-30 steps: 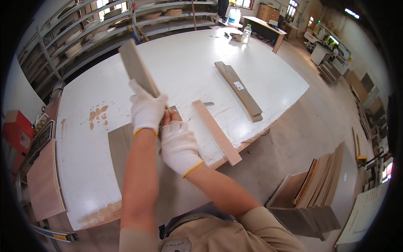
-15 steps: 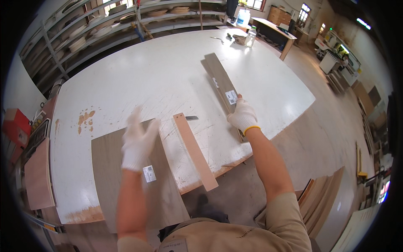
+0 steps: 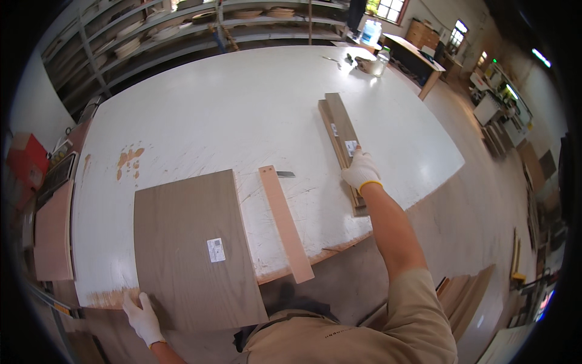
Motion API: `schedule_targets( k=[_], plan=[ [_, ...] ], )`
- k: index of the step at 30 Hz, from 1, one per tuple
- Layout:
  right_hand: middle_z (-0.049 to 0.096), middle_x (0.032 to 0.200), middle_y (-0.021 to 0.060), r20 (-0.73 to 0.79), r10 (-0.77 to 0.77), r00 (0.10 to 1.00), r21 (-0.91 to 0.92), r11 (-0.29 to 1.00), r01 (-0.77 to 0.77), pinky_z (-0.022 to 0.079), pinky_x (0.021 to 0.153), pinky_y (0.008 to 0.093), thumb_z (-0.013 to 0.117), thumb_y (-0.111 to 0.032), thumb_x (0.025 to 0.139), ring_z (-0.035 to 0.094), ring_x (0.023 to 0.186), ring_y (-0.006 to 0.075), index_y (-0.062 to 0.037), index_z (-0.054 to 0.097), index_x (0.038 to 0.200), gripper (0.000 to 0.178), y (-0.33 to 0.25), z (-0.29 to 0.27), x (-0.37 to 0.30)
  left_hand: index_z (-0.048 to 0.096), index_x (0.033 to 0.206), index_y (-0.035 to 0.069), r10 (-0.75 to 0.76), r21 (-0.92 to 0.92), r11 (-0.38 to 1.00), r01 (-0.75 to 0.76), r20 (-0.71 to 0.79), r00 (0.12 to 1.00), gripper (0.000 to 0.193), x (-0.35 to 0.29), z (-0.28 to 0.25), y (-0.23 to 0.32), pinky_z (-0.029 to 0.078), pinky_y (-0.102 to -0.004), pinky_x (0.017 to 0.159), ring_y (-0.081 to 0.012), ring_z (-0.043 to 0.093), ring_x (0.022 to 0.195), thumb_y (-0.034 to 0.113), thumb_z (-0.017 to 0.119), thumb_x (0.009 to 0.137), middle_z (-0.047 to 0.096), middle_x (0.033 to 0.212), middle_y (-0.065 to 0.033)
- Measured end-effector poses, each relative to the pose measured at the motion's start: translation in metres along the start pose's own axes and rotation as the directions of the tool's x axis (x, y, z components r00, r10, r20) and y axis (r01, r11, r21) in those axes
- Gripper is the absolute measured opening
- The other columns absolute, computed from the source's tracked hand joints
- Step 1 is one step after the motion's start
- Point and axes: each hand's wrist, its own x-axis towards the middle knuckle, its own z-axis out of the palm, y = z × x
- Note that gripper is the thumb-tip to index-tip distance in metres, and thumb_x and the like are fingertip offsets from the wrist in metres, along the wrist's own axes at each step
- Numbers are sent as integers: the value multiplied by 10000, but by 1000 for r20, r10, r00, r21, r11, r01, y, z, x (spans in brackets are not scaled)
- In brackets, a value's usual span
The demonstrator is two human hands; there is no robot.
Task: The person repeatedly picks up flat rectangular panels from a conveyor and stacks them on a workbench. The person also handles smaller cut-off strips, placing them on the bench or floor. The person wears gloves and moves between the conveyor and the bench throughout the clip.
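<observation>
My right hand [image 3: 364, 170], in a white knit glove with a yellow cuff, is closed round the near part of a grey-brown wooden strip [image 3: 343, 118]. A white label shows just beyond the fingers. Alongside it on the left lies a second strip [image 3: 327, 116], against the first. A wide grey-brown wood panel [image 3: 188, 212] with a white label lies at the left, its near end overhanging the table edge. By the panel's near left edge is my gloved left hand [image 3: 142, 318], thumb and fingers apart; whether it touches the panel I cannot tell.
Between panel and strips, a narrow pinkish board [image 3: 285, 224] with two holes overhangs the white table [image 3: 242, 91]. A cutter blade [image 3: 285, 174] lies beside its far end. Wooden boards [image 3: 467, 297] lean at the lower right. A bottle [image 3: 382, 62] stands at the far edge.
My left hand has moved from above the panel down to its near left edge. The strips in my right hand have come closer together and now lie flatter on the table.
</observation>
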Motion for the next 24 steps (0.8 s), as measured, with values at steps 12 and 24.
schedule_targets(
  k=[12, 24],
  plan=[
    [415, 1614, 317, -302, -195, 933, -106, 980, 170, 395, 1215, 463, 753, -234, 822, 438, 1481, 455, 80, 368, 1578, 905, 46, 33, 27, 756, 1180, 0, -104, -243, 792, 561, 850, 516, 700, 26, -20, -31, 602, -372, 681, -240, 727, 935, 648, 705, 921, 777, 1059, -124],
    [692, 893, 40, 592, -362, 720, 801, 370, -472, 509, 743, 253, 658, -209, 1032, 610, 791, 112, 5, 720, 1037, 223, 16, 143, -395, 538, 1456, -49, 526, -505, 257, 824, 789, 319, 664, -10, -34, -13, 607, -380, 798, -220, 715, 1001, 239, 780, 909, 706, 1195, -156]
  ],
)
